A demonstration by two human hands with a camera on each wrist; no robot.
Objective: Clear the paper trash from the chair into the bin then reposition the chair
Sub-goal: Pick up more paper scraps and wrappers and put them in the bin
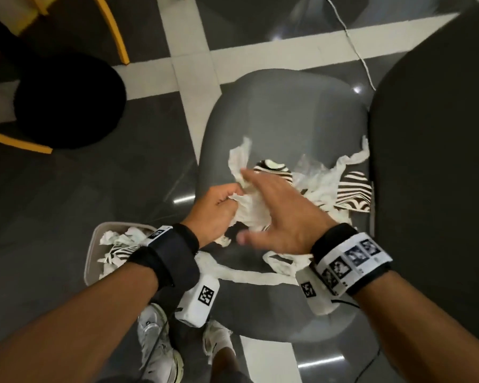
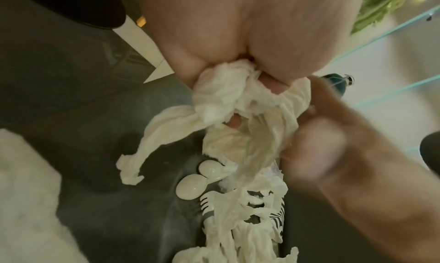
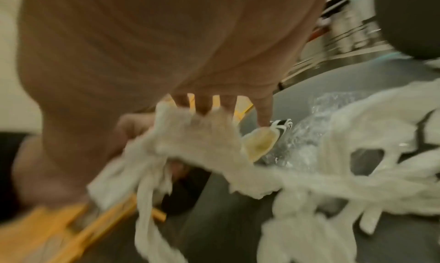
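Partly done: bin (image 1: 90, 252) holds some paper; left hand (image 1: 215, 214) clutches tissue (image 1: 250, 210), right hand (image 1: 282, 214) spread beside; more past the grip on chair (image 1: 282, 111).

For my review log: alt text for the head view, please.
The left hand grips crumpled white paper over a grey chair strewn with paper scraps, the right hand spread beside it. A bin holding paper stands lower left.
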